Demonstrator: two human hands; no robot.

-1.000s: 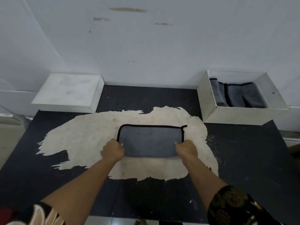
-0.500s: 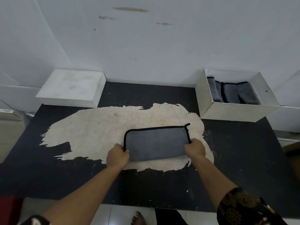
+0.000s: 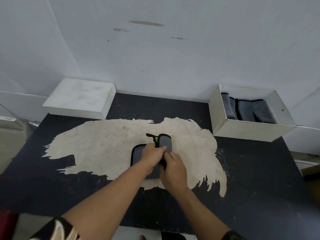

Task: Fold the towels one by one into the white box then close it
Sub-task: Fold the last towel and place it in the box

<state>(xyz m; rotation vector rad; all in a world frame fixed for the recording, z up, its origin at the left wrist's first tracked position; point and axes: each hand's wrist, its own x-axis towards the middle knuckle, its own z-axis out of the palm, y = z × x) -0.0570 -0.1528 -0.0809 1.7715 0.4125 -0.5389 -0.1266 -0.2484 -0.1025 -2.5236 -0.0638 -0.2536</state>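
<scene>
Head view.
A: Where does the grey towel (image 3: 136,153) lie relative to your hands?
B: Beneath them, on the pale worn patch of the black table (image 3: 259,170). Your left hand (image 3: 151,156) lies across it, fingers curled on the upstanding folded flap. Your right hand (image 3: 173,168), touching the left, pinches the black-trimmed edge.
A: And the white box (image 3: 218,115)?
B: Well apart at your far right, open, with folded towels (image 3: 249,111) standing inside. A white lid (image 3: 79,99) sits far left.

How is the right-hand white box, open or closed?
Open: the white box has no cover, folded grey towels show inside, and a white lid lies far left.
</scene>
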